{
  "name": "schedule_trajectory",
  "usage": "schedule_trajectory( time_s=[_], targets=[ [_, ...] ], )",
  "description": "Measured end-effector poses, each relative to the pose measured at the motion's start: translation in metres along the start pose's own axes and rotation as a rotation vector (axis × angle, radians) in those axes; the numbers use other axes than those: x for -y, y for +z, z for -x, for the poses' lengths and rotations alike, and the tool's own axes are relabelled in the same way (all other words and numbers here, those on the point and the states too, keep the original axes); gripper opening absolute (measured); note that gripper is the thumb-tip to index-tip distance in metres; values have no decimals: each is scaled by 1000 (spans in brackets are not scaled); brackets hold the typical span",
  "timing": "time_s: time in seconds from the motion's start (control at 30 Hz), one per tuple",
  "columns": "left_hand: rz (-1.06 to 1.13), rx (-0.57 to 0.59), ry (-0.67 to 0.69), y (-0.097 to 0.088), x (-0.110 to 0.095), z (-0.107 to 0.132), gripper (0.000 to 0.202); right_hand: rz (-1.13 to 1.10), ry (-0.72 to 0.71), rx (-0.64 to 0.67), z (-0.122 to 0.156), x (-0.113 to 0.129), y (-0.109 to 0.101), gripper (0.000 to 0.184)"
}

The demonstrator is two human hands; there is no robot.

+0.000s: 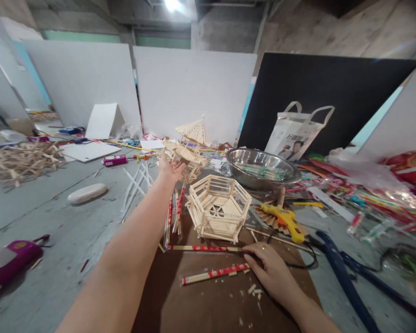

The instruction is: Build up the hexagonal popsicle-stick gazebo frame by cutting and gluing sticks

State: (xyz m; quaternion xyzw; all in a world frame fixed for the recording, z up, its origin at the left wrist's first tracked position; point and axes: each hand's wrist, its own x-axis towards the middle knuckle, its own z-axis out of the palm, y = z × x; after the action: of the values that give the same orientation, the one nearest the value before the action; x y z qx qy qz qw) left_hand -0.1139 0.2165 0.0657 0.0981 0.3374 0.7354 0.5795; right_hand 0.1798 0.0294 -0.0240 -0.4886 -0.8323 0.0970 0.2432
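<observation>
My left hand (171,169) is stretched far forward with its palm up under a small pagoda model of wooden sticks (189,147), holding it by its base. A hexagonal stick frame (217,208) stands on the brown board (208,300) in front of me. My right hand (270,273) lies flat on the board with its fingers stretched out, its fingertips touching a red-patterned chopstick (215,273). Another red-patterned chopstick (204,248) lies just beyond it.
A yellow glue gun (286,221) lies right of the frame, a steel bowl (263,169) behind it, a printed tote bag (296,132) farther back. Packaged craft goods (374,194) crowd the right. A pile of sticks (17,162) and white boards (88,150) lie left; a magenta bag (10,259) near left.
</observation>
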Motion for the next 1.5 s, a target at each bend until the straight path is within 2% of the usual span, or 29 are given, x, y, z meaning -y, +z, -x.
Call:
schedule_trajectory(
  time_s=[0.23,0.47,0.67,1.13,1.37,1.5],
  targets=[
    [82,41,33,7,2,4,57,7,-2,16,0,0,0,18],
    [49,26,34,-1,-6,-1,65,9,1,46,0,1,0,18],
    [86,29,49,-7,-4,0,67,9,3,31,0,2,-1,18],
    [110,17,-11,-45,14,-5,64,61,-76,-1,1,5,0,17],
    [-14,-34,-36,-58,13,0,66,87,-111,-16,2,0,2,16],
    [-146,-118,-52,-63,9,10,52,87,-121,-28,1,1,2,17]
  ],
)
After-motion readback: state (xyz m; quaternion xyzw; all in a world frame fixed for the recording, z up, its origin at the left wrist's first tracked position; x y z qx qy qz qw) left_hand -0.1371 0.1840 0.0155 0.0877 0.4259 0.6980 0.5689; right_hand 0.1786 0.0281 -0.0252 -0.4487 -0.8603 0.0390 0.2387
